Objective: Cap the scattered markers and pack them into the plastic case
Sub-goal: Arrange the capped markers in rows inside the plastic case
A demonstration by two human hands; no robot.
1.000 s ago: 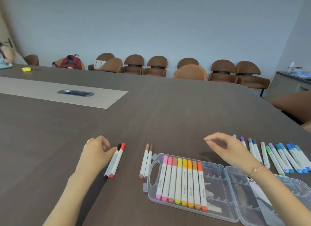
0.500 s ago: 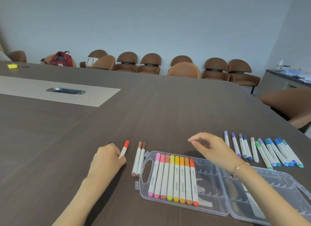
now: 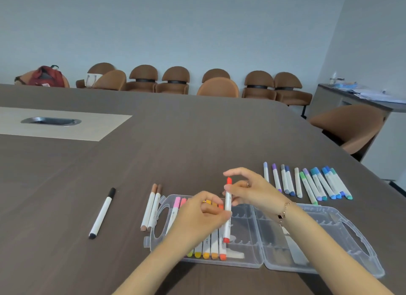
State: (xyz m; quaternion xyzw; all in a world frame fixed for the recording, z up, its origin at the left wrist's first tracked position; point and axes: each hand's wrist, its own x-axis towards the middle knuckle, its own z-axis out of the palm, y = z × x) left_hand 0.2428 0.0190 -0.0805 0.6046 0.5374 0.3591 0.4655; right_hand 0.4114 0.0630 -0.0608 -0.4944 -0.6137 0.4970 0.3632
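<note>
The big dark bench (image 3: 197, 130) fills the frame, and low at centre the clear plastic case (image 3: 307, 239) lies splayed open, both halves flat. In its left half sits a row of warm-coloured markers (image 3: 206, 254), pink through orange, snug in the ribbed slots; the slots to their right are bare, and the right half shows no markers that I can make out. Over the case, both hands meet on the red marker (image 3: 228, 206), held nearly upright: the left hand (image 3: 202, 215) is curled tight round the lower barrel, the right hand (image 3: 248, 189) pinches it just below the top cap, forefinger arched above. Both ends look capped. The play here, I'd say, is a firm press on that cap until it seats, then lay it flat into the next free slot beside the orange one, parallel to its neighbours. At middle right a fan of blue, purple and green markers (image 3: 307, 182) waits on the bench; two brown markers (image 3: 151, 206) lie just left of the case handle, and a black marker (image 3: 102, 213) sits alone, well left.
</note>
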